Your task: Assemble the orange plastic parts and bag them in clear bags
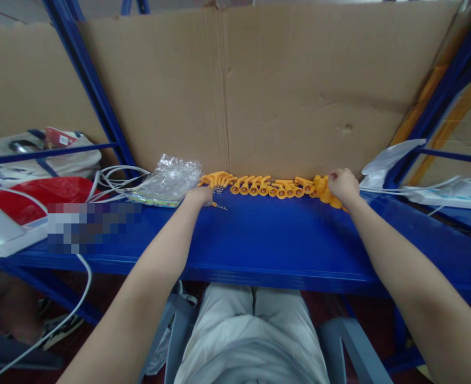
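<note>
Head view, with the middle of the bench [275,234] as the clock's centre and the cardboard wall [299,96] at 12: the row of orange cones [269,188] runs roughly from 11 to 1. At 10 is the left hand [201,196], fingers curled; whether it grasps the metal spiral [221,207] poking out beside it toward 3, I cannot tell. At 2, the right hand [343,185] bends over the orange cluster [322,189]; its fingertips are hidden, so its grasp is unclear too. Good handling here, I judge, means taking pieces by their orange bodies, keeping spiral points off the skin, and nudging lightly, since round cones could roll into neighbours. Open room spreads toward 6 as far as the front edge [279,277]; the clear plastic bag [171,178] crowds the left hand's outer side, the white plastic [385,165] the right's, and cardboard blocks 12.
</note>
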Tool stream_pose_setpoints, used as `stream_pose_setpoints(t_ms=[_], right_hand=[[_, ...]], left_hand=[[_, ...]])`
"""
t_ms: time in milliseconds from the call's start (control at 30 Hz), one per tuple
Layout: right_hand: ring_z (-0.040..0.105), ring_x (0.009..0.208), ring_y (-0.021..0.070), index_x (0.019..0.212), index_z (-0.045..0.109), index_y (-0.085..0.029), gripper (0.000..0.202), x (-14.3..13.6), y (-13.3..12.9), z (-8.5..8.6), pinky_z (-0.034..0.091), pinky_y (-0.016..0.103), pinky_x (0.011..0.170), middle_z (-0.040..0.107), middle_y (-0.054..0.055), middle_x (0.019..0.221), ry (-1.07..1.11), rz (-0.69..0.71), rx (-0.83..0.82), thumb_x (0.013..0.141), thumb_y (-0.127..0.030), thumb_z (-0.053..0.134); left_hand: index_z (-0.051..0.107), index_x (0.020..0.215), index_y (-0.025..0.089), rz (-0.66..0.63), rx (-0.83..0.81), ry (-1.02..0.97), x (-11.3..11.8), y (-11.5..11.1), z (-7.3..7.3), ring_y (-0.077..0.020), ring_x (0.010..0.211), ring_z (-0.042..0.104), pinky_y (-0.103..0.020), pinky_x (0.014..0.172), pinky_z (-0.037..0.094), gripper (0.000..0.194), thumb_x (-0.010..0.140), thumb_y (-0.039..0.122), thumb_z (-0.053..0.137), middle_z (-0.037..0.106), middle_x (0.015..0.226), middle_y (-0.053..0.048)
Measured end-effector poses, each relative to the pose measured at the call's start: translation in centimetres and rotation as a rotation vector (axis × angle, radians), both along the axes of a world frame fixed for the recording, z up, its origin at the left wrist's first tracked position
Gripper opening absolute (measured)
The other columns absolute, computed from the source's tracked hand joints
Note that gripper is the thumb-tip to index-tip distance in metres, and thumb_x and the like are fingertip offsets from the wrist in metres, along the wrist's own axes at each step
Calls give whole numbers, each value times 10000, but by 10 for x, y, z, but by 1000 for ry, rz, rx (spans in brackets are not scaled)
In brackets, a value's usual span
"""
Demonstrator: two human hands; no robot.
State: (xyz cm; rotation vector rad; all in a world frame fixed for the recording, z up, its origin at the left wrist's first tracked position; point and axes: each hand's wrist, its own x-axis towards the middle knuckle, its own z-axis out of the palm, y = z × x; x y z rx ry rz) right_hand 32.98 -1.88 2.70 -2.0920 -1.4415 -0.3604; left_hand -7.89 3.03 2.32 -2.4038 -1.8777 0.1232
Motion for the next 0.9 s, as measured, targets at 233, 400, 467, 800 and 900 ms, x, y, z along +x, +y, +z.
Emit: stream_pose_setpoints(t_ms=[233,400,467,800,900], right_hand=[[667,997,310,1055,740,-153,345,23,9,-7,493,352,767,722,169,1058,-30,46,-175,846,-178,467],[679,983,320,1028,746,-183,313,18,6,-4,504,386,763,736,158,1016,-89,41,-254,867,-289,498],[673,1000,327,1001,742,-199,304,15,3,-1,501,424,796,732,152,1024,-121,32,-306,866,-367,527],[649,988,305,943,718,-187,270,-15,3,8,465,456,868,719,118,996,-307,182,-457,788,-403,670],[658,885,261,840,708,-184,201,-23,3,5,485,347,774,712,93,882,-271,354,-515,789,-377,685]], left_hand=[[655,708,192,-22,-85,17,24,-32,18,-267,819,680,-301,727,501,264,492,54,593,706,782,-64],[600,744,212,-110,-226,-103,46,-48,18,-170,654,623,-221,584,441,174,596,125,575,649,629,9],[598,805,207,-140,-271,-183,55,-50,15,-143,615,601,-207,550,426,139,672,189,563,678,683,7],[627,831,197,-260,-160,-290,67,-44,1,-131,622,601,-210,550,403,136,736,281,576,705,739,6],[638,826,192,-274,-140,-323,67,-40,-2,-132,620,598,-213,550,400,153,723,294,589,700,737,4]])
